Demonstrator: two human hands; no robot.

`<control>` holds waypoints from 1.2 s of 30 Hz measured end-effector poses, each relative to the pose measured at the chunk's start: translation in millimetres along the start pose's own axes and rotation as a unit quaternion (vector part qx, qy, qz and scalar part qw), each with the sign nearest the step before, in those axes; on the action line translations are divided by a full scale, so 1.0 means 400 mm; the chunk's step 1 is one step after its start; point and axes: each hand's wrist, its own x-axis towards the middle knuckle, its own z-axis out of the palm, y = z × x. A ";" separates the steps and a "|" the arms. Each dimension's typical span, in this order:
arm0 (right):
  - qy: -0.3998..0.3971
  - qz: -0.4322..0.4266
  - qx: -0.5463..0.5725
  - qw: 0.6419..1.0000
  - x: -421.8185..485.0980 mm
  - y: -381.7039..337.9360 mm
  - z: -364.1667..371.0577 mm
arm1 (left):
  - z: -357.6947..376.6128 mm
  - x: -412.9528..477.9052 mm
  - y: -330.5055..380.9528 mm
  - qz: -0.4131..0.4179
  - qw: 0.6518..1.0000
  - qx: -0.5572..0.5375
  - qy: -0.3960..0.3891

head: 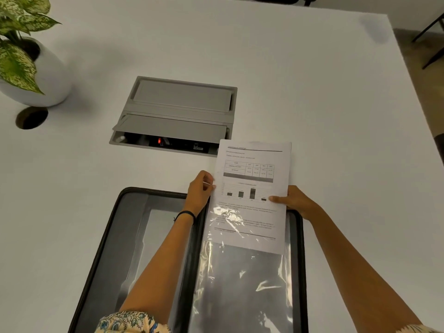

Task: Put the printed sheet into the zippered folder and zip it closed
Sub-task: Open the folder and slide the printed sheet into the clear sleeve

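A black zippered folder (108, 236) lies open on the white table in front of me. Its right half carries a clear plastic sleeve (240, 284). A printed sheet (252, 169) with a table and a bar chart stands partly inside that sleeve; its lower part sits under the plastic and its upper half sticks out past the folder's far edge. My left hand (200, 191) pinches the sleeve's top edge at the sheet's left side. My right hand (292, 200) grips the sheet's right edge, thumb on the print.
A grey cable box (177, 111) is set into the table just beyond the sheet, its near flap raised. A potted plant in a white pot (48, 78) stands at the far left beside a round cable hole (31, 117). Chair legs (430, 42) show at the far right.
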 end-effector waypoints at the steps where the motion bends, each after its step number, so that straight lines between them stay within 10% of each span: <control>1: 0.011 -0.005 -0.003 1.000 0.003 -0.002 -0.001 | -0.001 -0.001 0.002 -0.004 1.000 -0.003 0.005; 6: 0.107 -0.006 0.015 0.994 0.019 -0.017 -0.006 | -0.026 -0.006 -0.006 -0.030 0.999 -0.037 -0.020; 14: -0.048 0.070 -0.089 0.992 -0.005 -0.004 -0.022 | -0.028 0.011 0.001 -0.041 0.998 -0.047 -0.013; 21: 0.131 0.007 0.018 0.991 -0.006 -0.011 -0.023 | -0.019 0.004 -0.013 -0.064 0.997 -0.011 -0.046; 28: -0.004 0.066 -0.066 0.996 -0.024 -0.007 -0.040 | 0.000 -0.005 0.009 -0.056 0.996 -0.062 0.013; 36: 0.107 0.013 -0.002 0.994 -0.017 -0.009 -0.027 | -0.007 -0.007 0.005 -0.053 0.997 -0.008 -0.059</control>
